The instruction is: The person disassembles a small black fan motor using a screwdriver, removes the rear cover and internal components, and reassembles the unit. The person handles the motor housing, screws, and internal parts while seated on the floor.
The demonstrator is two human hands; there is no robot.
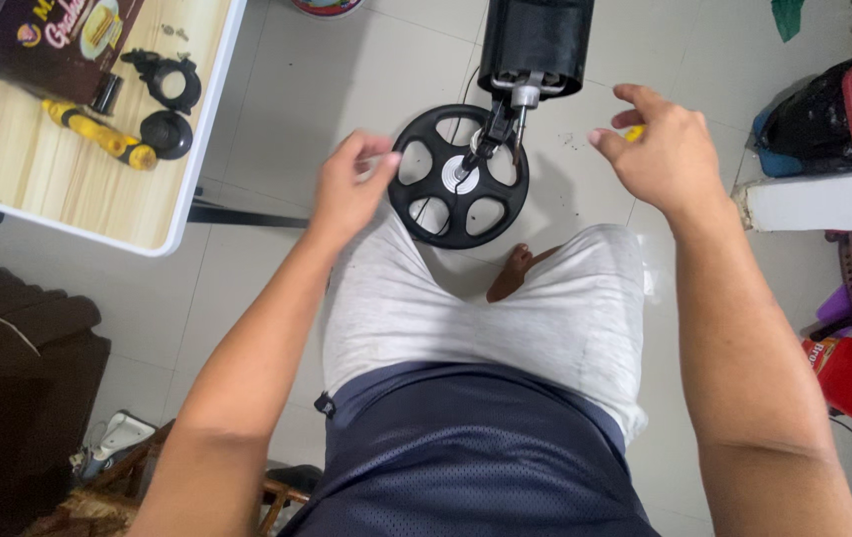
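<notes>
A black spoked wheel (459,176) with five oval openings and a pale hub lies between the two hands, low over the tiled floor (346,70). It is joined at its hub to a black cylindrical motor housing (535,45) by a short metal shaft (523,99) and some thin wires. The left hand (351,184) sits just beside the wheel's left rim, its fingers curled loosely with the tips pinched together; whether anything is pinched there cannot be told. The right hand (660,144) hovers to the right of the wheel, apart from it, half open with fingers bent, and a small yellow object (633,131) shows at its fingertips. Below the wheel are the person's grey shorts and a bare foot (511,273). On the wooden bench (68,189) at the upper left lie a yellow-handled screwdriver (98,134), a black ring clamp (166,78) and a black round cap (166,133).
</notes>
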